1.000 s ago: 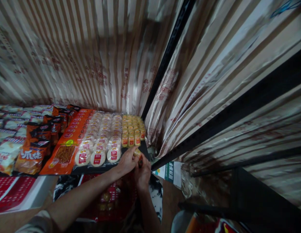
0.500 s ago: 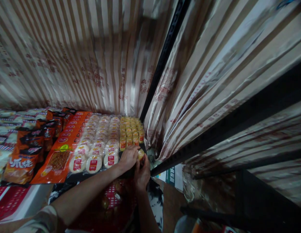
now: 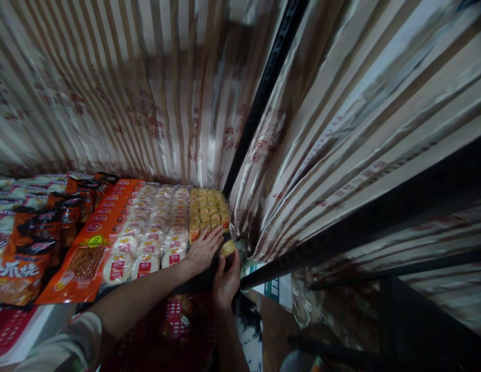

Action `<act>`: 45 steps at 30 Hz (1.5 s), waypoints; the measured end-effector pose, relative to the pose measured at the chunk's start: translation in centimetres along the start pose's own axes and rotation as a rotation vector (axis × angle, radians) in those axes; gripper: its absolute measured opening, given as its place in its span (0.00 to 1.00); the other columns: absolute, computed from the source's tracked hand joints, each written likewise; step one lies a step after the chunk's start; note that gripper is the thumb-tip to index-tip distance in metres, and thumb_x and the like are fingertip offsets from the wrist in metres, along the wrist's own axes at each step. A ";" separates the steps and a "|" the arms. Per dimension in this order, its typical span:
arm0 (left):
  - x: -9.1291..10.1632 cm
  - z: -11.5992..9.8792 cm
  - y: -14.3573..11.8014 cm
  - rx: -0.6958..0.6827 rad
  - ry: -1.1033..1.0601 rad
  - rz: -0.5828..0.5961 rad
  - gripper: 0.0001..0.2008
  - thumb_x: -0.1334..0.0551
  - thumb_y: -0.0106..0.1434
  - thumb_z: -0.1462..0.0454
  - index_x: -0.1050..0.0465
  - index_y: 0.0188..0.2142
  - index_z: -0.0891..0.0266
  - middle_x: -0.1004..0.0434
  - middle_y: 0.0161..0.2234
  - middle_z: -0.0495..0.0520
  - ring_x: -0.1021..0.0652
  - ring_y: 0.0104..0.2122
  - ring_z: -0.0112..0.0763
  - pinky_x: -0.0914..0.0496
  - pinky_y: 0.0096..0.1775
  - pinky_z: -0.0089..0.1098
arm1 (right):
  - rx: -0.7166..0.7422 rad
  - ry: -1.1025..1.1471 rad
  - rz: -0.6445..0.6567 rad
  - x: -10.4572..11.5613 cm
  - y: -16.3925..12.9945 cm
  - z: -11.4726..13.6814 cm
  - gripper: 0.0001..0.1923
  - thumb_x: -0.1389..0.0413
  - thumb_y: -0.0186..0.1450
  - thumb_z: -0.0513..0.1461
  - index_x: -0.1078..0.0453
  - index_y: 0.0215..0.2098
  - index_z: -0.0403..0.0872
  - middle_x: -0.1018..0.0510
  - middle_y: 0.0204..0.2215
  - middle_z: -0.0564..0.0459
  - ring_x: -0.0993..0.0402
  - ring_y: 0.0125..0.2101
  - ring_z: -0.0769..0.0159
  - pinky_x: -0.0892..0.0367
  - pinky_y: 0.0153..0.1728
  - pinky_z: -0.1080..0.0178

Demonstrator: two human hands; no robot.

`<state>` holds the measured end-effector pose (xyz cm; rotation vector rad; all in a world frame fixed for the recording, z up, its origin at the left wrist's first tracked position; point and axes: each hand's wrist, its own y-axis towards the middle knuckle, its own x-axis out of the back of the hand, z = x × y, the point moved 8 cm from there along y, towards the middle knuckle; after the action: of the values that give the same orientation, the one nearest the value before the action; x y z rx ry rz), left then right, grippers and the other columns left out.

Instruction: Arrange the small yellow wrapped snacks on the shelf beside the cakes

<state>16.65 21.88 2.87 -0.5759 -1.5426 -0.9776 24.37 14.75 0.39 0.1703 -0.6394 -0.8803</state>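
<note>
Small yellow wrapped snack packs (image 3: 209, 204) stand in tight rows at the right end of the shelf. My left hand (image 3: 201, 251) lies against the front of these rows, fingers stretched out and side by side, with nothing visible in its grasp. Just to its right, my right hand (image 3: 226, 281) grips one similar small yellow snack pack (image 3: 227, 248) between thumb and fingers. Left of the yellow packs, round white wrapped cakes (image 3: 144, 264) form several rows. Dark bare shelf surface (image 3: 203, 281) shows beneath my hands.
Orange flat snack bags (image 3: 79, 263) and orange-black bags (image 3: 21, 274) fill the shelf's left. A red basket (image 3: 174, 315) with loose items sits below my arms. Black metal posts (image 3: 259, 103) and a dark rail (image 3: 341, 227) border the right, before a striped curtain (image 3: 166, 88).
My left hand has left the snack pack in my right hand and now rests flatter against the yellow rows. My right hand keeps the pack. The view has shifted slightly.
</note>
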 end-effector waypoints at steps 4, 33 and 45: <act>-0.6 0.4 -0.3 -0.005 -0.006 -0.005 0.24 0.51 0.64 0.65 0.44 0.60 0.68 0.47 0.63 0.60 0.52 0.64 0.40 0.55 0.61 0.48 | 0.046 -0.020 -0.004 -0.4 1.0 0.4 0.27 0.57 0.67 0.49 0.41 0.56 0.37 0.32 0.52 0.33 0.36 0.54 0.52 0.39 0.52 0.50; -1.5 0.3 -0.2 0.030 0.010 -0.036 0.25 0.53 0.65 0.66 0.48 0.61 0.69 0.45 0.62 0.63 0.47 0.63 0.44 0.54 0.61 0.49 | 0.056 -0.037 0.038 -3.9 5.4 0.8 0.12 0.56 0.65 0.43 0.35 0.39 0.46 0.29 0.42 0.43 0.33 0.45 0.60 0.38 0.46 0.58; -1.2 0.1 -0.2 0.018 0.089 -0.023 0.25 0.53 0.65 0.63 0.45 0.60 0.69 0.43 0.61 0.62 0.46 0.62 0.44 0.54 0.61 0.48 | 0.127 -0.018 0.028 -4.3 4.9 -0.1 0.22 0.59 0.66 0.44 0.31 0.46 0.40 0.31 0.46 0.39 0.33 0.47 0.60 0.37 0.48 0.57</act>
<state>16.69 22.06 1.68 -0.4970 -1.4806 -0.9933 25.67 21.21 0.31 0.2668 -0.7133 -0.8156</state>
